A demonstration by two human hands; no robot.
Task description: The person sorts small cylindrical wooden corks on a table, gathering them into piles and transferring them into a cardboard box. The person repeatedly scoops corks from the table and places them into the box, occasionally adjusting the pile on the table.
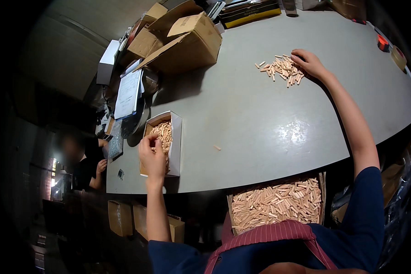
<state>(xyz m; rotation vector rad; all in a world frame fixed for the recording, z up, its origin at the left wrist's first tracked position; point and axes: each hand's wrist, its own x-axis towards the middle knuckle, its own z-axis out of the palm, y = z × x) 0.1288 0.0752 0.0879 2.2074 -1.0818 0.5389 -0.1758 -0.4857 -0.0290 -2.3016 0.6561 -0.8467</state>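
Above a white cardboard box of small wooden dowels, my left hand is held with its fingers curled together. Whatever it may hold is hidden by the fingers. Across the grey table, my right hand touches the right edge of a loose pile of wooden dowels. Its fingers are bent inward, and I cannot make out what is between them. A single dowel lies by itself on the table between the two hands. Against my lap, a large carton is filled with many more dowels.
Open cardboard boxes and a clipboard with papers stand at the far left. Tape rolls and an orange tape measure lie at the far right. Another person's hand is at the left table edge. Cartons sit below.
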